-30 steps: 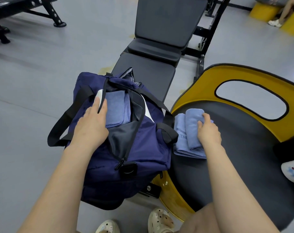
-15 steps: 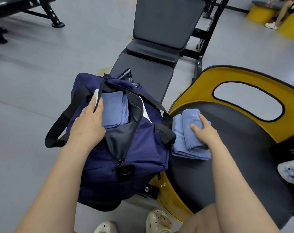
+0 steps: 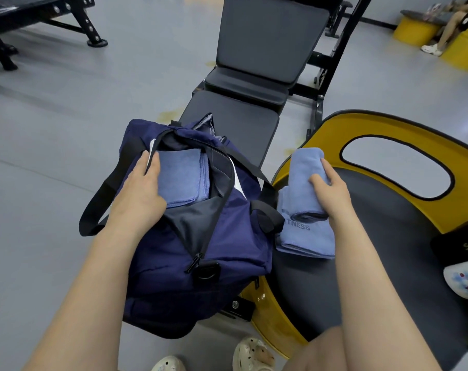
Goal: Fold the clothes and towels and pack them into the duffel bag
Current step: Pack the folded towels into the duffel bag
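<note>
The right hand (image 3: 332,194) has a closed grip around a rolled blue towel (image 3: 306,180), its far end tilted up off the folded towel (image 3: 302,236) on the yellow seat (image 3: 388,129). The left hand (image 3: 139,194) pinches the rim of the navy duffel bag (image 3: 227,242) open; a folded towel already lies inside. She'd do best to keep the roll tight, carry it over the strap, and lay it beside the packed one.

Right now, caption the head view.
Left hand holds duffel bag open; right hand grips rolled towel.
</note>
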Demonstrator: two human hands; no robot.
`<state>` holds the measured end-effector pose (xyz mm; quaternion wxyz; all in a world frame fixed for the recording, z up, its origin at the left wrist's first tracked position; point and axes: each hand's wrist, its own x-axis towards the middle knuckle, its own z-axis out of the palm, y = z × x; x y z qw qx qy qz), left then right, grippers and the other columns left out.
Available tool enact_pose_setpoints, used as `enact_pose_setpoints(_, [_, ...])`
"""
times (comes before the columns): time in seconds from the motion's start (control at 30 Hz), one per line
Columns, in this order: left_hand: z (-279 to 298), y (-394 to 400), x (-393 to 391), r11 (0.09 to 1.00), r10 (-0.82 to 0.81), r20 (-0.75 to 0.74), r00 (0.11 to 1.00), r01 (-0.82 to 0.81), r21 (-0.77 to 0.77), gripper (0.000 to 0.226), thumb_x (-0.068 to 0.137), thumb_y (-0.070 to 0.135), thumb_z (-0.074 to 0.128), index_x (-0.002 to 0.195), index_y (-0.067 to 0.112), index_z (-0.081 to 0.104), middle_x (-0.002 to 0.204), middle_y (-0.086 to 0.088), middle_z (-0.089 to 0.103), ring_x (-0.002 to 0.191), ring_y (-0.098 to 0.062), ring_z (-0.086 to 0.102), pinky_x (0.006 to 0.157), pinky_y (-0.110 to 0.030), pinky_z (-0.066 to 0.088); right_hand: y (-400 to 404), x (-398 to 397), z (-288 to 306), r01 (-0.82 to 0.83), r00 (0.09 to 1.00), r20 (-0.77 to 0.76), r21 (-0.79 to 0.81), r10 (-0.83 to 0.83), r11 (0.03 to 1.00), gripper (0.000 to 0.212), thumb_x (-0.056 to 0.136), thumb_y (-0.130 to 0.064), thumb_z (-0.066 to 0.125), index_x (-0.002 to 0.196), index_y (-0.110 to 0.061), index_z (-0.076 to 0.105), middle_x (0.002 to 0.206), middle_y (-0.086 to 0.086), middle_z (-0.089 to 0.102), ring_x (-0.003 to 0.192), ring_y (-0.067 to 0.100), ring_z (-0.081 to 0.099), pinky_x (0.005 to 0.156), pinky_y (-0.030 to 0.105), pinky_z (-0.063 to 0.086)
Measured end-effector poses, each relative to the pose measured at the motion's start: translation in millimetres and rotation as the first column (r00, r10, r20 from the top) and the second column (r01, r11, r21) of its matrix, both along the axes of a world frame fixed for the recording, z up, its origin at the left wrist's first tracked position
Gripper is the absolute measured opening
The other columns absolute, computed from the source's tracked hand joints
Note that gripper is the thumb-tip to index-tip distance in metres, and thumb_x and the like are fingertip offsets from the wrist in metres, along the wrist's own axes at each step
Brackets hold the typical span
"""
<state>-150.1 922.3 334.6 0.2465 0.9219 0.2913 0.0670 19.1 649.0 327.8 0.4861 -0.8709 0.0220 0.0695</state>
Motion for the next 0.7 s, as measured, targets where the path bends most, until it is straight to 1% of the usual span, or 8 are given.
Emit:
enact_pose_setpoints(0.1, [4, 4, -2, 0.999, 0.024, 0.047, 0.999, -0.022, -0.041, 0.083, 0.081, -0.010, 0.036, 0.153, 0.023, 0.009, 0.160, 0.010, 0.001, 0.144, -0.017, 0.016, 0.104, -0.034, 0.031, 18, -4, 9, -0.023, 1.000, 0.006, 0.120, 0.022, 0.992, 0.054, 0.093, -0.023, 0.052, 0.144, -0.034, 0.039, 0.147, -0.005, 0.042, 0.130, 0.019, 0.043, 0.107, 0.040, 0.039])
enact_pose_setpoints(0.27, [9, 6, -6, 0.996, 0.061, 0.125, 0.990, -0.052, -0.078, 0.082, 0.081, -0.013, 0.034, 0.152, 0.021, 0.014, 0.159, 0.009, 0.006, 0.142, -0.016, 0.021, 0.105, -0.030, 0.029, 53, -12, 25, -0.067, 0.997, 0.060, 0.233, 0.055, 0.970, 0.052, 0.090, -0.026, 0.060, 0.139, -0.034, 0.046, 0.141, -0.005, 0.050, 0.126, 0.017, 0.049, 0.104, 0.043, 0.044])
enact_pose_setpoints(0.4, [7, 13, -7, 0.990, 0.099, 0.144, 0.985, -0.083, -0.111, 0.083, 0.080, -0.013, 0.033, 0.152, 0.024, 0.014, 0.159, 0.013, 0.005, 0.142, -0.014, 0.021, 0.099, -0.021, 0.025, 86, -25, 39, -0.140, 0.987, 0.112, 0.281, 0.112, 0.949, 0.052, 0.086, -0.028, 0.055, 0.136, -0.040, 0.048, 0.135, -0.006, 0.055, 0.121, 0.015, 0.053, 0.101, 0.042, 0.047])
enact_pose_setpoints(0.47, [6, 17, -8, 0.986, 0.114, 0.163, 0.980, -0.092, -0.138, 0.083, 0.080, -0.013, 0.033, 0.152, 0.023, 0.014, 0.159, 0.013, 0.006, 0.143, -0.012, 0.020, 0.095, -0.015, 0.020, 105, -32, 45, -0.179, 0.983, 0.099, 0.325, 0.155, 0.928, 0.052, 0.086, -0.026, 0.050, 0.136, -0.041, 0.048, 0.133, -0.008, 0.057, 0.118, 0.014, 0.055, 0.100, 0.042, 0.048])
enact_pose_setpoints(0.53, [6, 19, -10, 0.981, 0.127, 0.186, 0.974, -0.096, -0.167, 0.082, 0.080, -0.013, 0.034, 0.152, 0.021, 0.016, 0.159, 0.012, 0.008, 0.143, -0.010, 0.019, 0.096, -0.011, 0.016, 122, -39, 47, -0.226, 0.974, 0.074, 0.357, 0.214, 0.906, 0.055, 0.083, -0.027, 0.049, 0.136, -0.042, 0.048, 0.135, -0.008, 0.056, 0.119, 0.014, 0.055, 0.101, 0.042, 0.047])
enact_pose_setpoints(0.57, [6, 20, -11, 0.978, 0.136, 0.198, 0.971, -0.100, -0.182, 0.081, 0.080, -0.013, 0.034, 0.152, 0.021, 0.016, 0.159, 0.013, 0.008, 0.143, -0.009, 0.018, 0.096, -0.011, 0.015, 131, -44, 47, -0.248, 0.968, 0.064, 0.354, 0.241, 0.902, 0.058, 0.080, -0.027, 0.051, 0.136, -0.042, 0.048, 0.135, -0.007, 0.056, 0.117, 0.014, 0.056, 0.100, 0.042, 0.048])
enact_pose_setpoints(0.63, [6, 22, -14, 0.974, 0.146, 0.216, 0.966, -0.102, -0.201, 0.081, 0.080, -0.013, 0.034, 0.152, 0.022, 0.016, 0.158, 0.014, 0.008, 0.143, -0.007, 0.018, 0.097, -0.010, 0.016, 149, -52, 43, -0.301, 0.953, 0.073, 0.322, 0.293, 0.898, 0.058, 0.083, -0.022, 0.053, 0.138, -0.040, 0.047, 0.132, -0.003, 0.057, 0.101, 0.012, 0.060, 0.096, 0.040, 0.050])
enact_pose_setpoints(0.7, [6, 25, -17, 0.972, 0.151, 0.228, 0.962, -0.103, -0.210, 0.082, 0.079, -0.013, 0.034, 0.152, 0.022, 0.016, 0.158, 0.014, 0.008, 0.143, -0.007, 0.017, 0.097, -0.010, 0.017, 166, -59, 41, -0.372, 0.928, 0.108, 0.221, 0.357, 0.902, 0.057, 0.088, -0.018, 0.054, 0.139, -0.040, 0.044, 0.130, 0.000, 0.055, 0.089, 0.009, 0.058, 0.084, 0.032, 0.051])
